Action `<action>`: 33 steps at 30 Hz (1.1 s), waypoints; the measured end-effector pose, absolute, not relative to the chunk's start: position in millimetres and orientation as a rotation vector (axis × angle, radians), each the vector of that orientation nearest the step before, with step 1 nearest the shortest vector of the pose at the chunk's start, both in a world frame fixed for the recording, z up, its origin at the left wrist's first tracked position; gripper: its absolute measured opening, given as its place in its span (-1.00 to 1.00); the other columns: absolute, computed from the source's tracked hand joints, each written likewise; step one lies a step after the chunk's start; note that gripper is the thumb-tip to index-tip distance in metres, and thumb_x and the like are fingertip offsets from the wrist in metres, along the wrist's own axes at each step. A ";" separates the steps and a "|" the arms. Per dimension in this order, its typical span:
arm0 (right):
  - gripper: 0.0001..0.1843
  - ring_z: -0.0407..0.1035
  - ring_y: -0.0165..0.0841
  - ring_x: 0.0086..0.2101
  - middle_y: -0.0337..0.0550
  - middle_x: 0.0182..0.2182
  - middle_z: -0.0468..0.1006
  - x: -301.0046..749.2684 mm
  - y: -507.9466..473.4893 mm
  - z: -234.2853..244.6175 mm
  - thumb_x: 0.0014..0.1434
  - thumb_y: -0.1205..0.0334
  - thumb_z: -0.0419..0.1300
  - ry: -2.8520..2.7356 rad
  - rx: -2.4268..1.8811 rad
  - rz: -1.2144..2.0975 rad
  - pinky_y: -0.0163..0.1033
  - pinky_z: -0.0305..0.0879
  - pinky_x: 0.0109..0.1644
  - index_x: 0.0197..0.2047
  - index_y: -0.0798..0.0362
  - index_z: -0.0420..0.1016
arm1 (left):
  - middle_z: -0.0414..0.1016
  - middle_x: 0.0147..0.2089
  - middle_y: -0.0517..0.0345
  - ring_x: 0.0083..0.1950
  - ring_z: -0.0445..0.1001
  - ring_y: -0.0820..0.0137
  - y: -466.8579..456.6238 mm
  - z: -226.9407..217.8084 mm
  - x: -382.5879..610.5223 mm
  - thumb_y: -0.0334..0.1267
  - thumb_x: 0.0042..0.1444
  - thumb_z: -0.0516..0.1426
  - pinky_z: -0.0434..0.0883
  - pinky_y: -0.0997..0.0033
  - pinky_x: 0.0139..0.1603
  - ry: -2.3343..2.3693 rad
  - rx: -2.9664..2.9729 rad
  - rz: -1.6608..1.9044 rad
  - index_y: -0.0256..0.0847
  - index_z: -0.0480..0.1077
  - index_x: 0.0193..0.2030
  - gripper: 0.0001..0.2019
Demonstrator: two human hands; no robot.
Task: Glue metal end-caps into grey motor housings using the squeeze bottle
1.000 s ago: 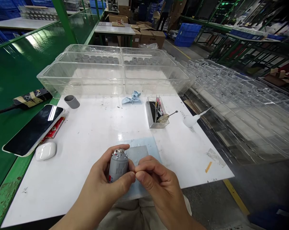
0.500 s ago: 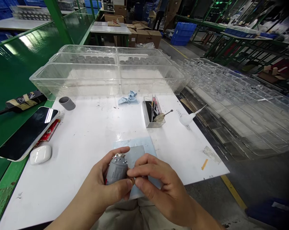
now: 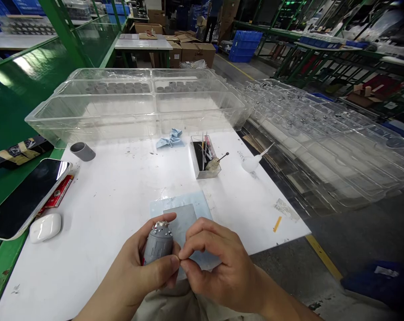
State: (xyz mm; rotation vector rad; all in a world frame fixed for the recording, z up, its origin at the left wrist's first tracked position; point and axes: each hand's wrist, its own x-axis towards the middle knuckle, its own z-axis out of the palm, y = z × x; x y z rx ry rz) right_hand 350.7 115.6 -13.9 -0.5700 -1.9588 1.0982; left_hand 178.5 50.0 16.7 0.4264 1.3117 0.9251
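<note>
A grey rounded model part (image 3: 158,243), with small silvery studs round its top, sits in my left hand (image 3: 140,263), whose fingers and thumb wrap round it. Close by its right side, my right hand (image 3: 218,263) is closed with thumb and index finger pinched together; whatever lies between the tips is too small to make out. Those fingertips are near my left thumb. Beneath the hands lie a light blue cloth (image 3: 202,203) and a flat grey pad (image 3: 185,217) on the white tabletop (image 3: 115,191).
Clear plastic trays (image 3: 88,107) with grey tubes stand across the back. A small clear box (image 3: 205,171) holds tools, beside a white squeeze bottle (image 3: 250,164). At left are a grey tube (image 3: 83,152), a phone (image 3: 28,196) and a white earbud case (image 3: 45,228). Crumpled blue cloth (image 3: 170,139) lies midway.
My right fingertips have drawn slightly away from the grey part's side, and more of the grey pad shows. The whole view has shifted a little.
</note>
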 end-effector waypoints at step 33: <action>-0.79 0.51 -0.38 -0.32 -0.17 -0.35 0.61 353.9 112.7 -15.2 0.21 0.49 0.27 -1.981 -0.479 0.939 -0.29 0.51 -0.24 -0.13 0.04 0.56 | 0.46 -0.42 0.32 -0.47 0.25 0.51 47.5 22.7 184.0 -0.20 0.03 0.35 0.22 0.39 -0.33 1.283 0.376 0.969 -0.21 0.20 0.27 -0.31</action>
